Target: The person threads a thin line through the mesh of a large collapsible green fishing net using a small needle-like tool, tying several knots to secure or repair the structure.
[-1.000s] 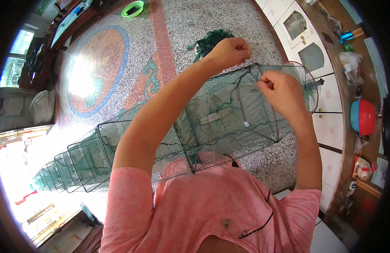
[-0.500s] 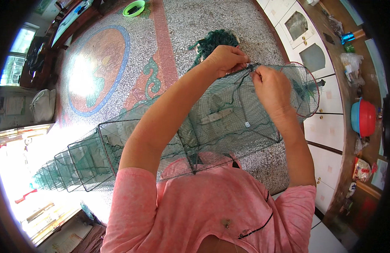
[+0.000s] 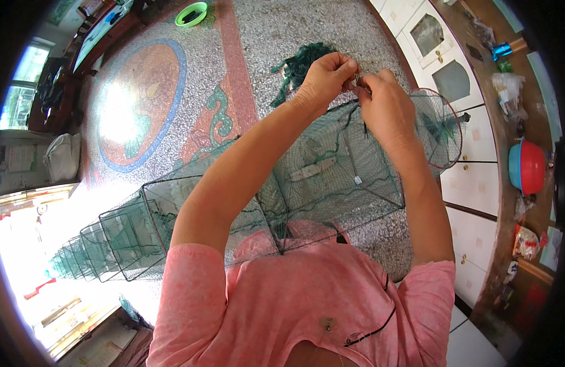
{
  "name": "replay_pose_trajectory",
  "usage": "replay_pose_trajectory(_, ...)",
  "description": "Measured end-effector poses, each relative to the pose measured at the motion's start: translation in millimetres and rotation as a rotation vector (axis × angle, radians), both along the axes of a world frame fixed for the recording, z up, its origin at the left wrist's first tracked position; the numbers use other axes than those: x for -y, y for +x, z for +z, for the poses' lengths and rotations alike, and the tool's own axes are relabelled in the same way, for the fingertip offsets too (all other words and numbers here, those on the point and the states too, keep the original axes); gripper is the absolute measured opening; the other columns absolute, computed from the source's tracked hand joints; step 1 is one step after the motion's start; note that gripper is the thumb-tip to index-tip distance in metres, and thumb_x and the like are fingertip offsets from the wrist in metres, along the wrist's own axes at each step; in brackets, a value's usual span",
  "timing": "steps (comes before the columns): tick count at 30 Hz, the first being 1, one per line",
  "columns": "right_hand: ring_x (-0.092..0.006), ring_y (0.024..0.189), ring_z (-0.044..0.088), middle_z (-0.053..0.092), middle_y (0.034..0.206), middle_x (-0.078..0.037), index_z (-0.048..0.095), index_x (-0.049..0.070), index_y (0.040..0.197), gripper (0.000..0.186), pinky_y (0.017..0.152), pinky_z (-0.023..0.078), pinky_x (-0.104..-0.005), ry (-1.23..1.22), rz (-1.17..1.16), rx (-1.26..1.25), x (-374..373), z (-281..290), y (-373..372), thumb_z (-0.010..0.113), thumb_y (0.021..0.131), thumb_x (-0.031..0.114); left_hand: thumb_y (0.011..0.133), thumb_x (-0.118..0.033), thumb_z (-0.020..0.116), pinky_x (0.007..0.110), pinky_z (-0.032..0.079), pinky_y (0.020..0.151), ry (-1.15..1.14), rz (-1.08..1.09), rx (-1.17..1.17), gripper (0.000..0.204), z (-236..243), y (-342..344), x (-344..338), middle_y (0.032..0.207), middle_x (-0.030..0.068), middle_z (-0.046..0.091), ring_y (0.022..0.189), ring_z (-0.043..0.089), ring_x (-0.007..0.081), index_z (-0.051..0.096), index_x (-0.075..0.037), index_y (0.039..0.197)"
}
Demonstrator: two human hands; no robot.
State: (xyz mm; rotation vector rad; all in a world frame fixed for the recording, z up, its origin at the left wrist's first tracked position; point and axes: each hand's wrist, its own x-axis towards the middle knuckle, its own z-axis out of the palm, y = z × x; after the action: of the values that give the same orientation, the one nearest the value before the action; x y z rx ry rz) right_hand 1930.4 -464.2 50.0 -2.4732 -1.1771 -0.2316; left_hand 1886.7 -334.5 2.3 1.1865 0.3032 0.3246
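A long green mesh fish trap (image 3: 313,171) with dark rectangular frames stretches across in front of me, tapering toward the lower left. Above its far edge, my left hand (image 3: 327,78) pinches thin dark strands (image 3: 357,79) that look like cord. Close against it, my right hand (image 3: 387,109) is closed on the same strands, with a dark end hanging below its fingers. The exact fingertip grip is partly hidden. Beyond my left hand, a bundle of dark green netting (image 3: 304,61) lies on the floor. A red hoop (image 3: 461,137) rounds the trap's right end.
White cabinets (image 3: 472,189) line the right side, under a counter holding red and blue basins (image 3: 530,168) and plastic bags (image 3: 508,95). A green basin (image 3: 191,14) sits on the patterned floor at the back. A pale sack (image 3: 63,154) stands at left.
Both hands have risen slightly off the trap's far edge and come closer together. Dark strands now show between the fingertips. The trap itself has barely shifted.
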Motion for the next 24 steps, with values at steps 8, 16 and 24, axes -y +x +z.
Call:
replay_pose_trajectory(8, -0.0283, 0.074, 0.061, 0.063, 0.081, -0.011, 0.062, 0.006, 0.084, 0.026, 0.065, 0.047, -0.0384, 0.217, -0.033, -0.302, -5.0, -3.8, 41.3, 0.063, 0.081, 0.031, 0.091, -0.017, 0.055, 0.026, 0.046, 0.059, -0.119, -0.038, -0.129, 0.017, -6.2, -1.2, -4.8, 0.075, 0.0031, 0.058, 0.064, 0.054, 0.0105, 0.059, -0.001, 0.086)
replay_pose_trajectory(16, -0.0142, 0.074, 0.058, 0.062, 0.081, -0.008, 0.052, -0.002, 0.092, 0.021, 0.065, 0.046, -0.0255, 0.956, 0.071, -0.672, 2.9, 61.8, 85.2, 0.049, 0.093, 0.019, 0.089, -0.016, 0.058, 0.023, 0.045, 0.064, 0.435, -0.112, -0.249, 0.015, 9.4, -13.1, 1.0, 0.079, 0.0016, 0.061, 0.070, 0.054, 0.0075, 0.061, -0.002, 0.094)
replay_pose_trajectory(24, -0.0155, 0.070, 0.047, 0.048, 0.078, -0.007, 0.045, 0.000, 0.083, 0.015, 0.062, 0.040, -0.0253, 1.171, 0.150, -0.786, 61.0, 127.5, 185.7, 0.045, 0.095, 0.009, 0.088, -0.010, 0.059, 0.023, 0.046, 0.079, 0.548, -0.149, -0.065, 0.013, -3.1, -2.4, 5.6, 0.092, 0.0036, 0.063, 0.086, 0.056, 0.0082, 0.061, -0.001, 0.097)
